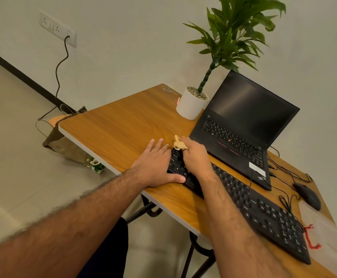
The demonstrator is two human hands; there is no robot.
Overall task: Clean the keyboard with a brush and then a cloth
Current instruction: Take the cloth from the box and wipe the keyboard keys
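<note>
A black keyboard (260,209) lies diagonally along the wooden table (123,125). My left hand (155,165) lies flat on the table at the keyboard's left end, fingers straight and thumb against its front edge. My right hand (195,157) is over the keys at that same end and grips a small tan cloth (179,144), which sticks out past the fingers. No brush is in sight.
An open black laptop (241,125) stands behind the keyboard, with a white potted plant (191,105) to its left. A black mouse (308,195) with cables and a clear plastic bag (328,233) lie at the right. A paper bag (67,143) sits on the floor.
</note>
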